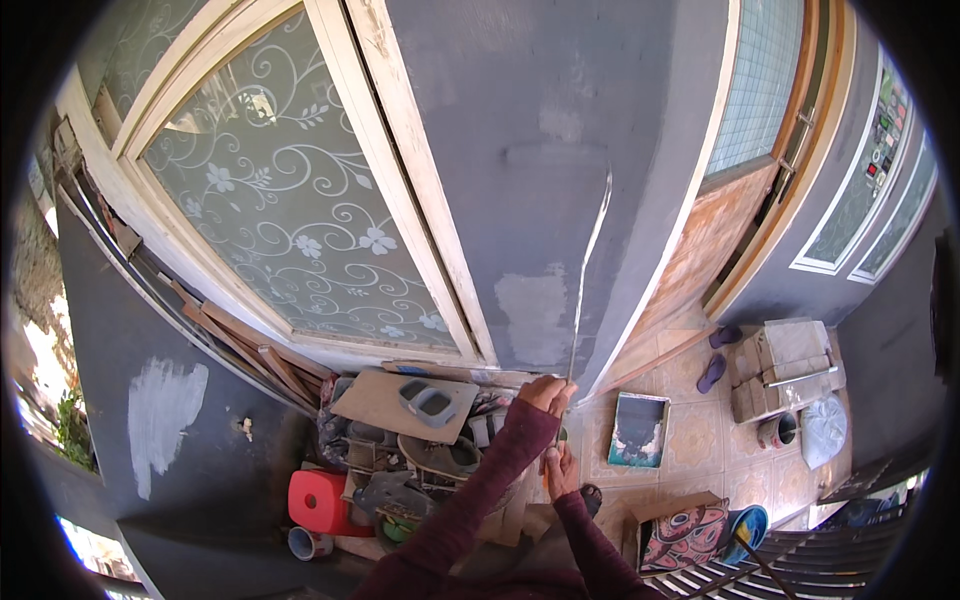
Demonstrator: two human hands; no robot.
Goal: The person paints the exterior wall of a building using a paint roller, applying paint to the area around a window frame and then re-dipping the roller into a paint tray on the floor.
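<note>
My left hand (pixel 545 395) is closed round the lower part of a long, thin, whitish rod or strip (pixel 590 250), which rises in a slight curve in front of a grey wall (pixel 560 80). Lower down and nearer to me, my right hand (pixel 560 470) is closed too, in line with the same thin piece; a bit of orange shows beside its fingers. Whether the upper whitish length is all one piece with what I grip, I cannot tell. Lighter grey patches (pixel 535 315) mark the wall behind it.
Left, a board with a grey plastic item (pixel 428 402) tops a clutter pile beside a red stool (pixel 322 503). A paint-stained tray (pixel 638 430) lies on the tiles, right. Beyond are sandals (pixel 712 372), stacked blocks (pixel 785 365) and a white bag (pixel 824 430). A patterned-glass window (pixel 290 200) flanks the wall.
</note>
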